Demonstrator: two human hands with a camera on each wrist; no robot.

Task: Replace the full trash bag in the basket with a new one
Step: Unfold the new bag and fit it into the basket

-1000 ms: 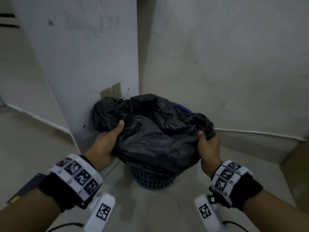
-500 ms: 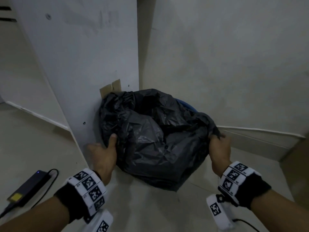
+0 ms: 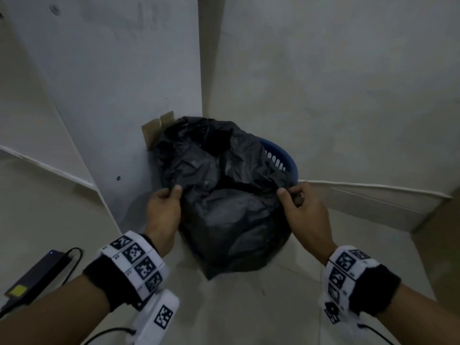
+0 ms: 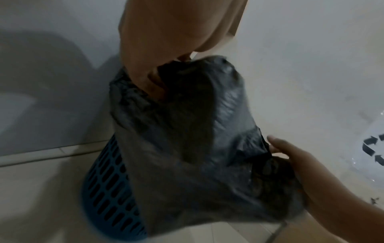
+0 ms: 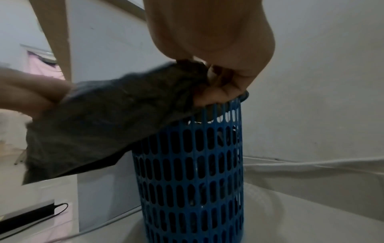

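A crumpled black trash bag (image 3: 224, 200) lies over the blue slotted basket (image 3: 286, 158) standing in the wall corner. The bag's loose front hangs down over the basket's near side. My left hand (image 3: 174, 192) pinches the bag's left edge between thumb and fingers. My right hand (image 3: 288, 195) pinches its right edge by the basket rim. In the left wrist view the left hand (image 4: 164, 77) grips bunched plastic of the bag (image 4: 197, 148) above the basket (image 4: 108, 189). In the right wrist view the right hand (image 5: 216, 82) holds the bag (image 5: 104, 123) at the rim of the basket (image 5: 197, 164).
A white panel (image 3: 112, 83) stands close on the basket's left, the wall (image 3: 336, 95) behind and to the right. A cardboard piece (image 3: 159, 125) leans behind the bag. A black power adapter (image 3: 37, 277) with its cable lies on the floor at lower left.
The bag's front has dropped over the basket's near side, hiding it. Both hands shifted from cupping the bag's sides to pinching its edges.
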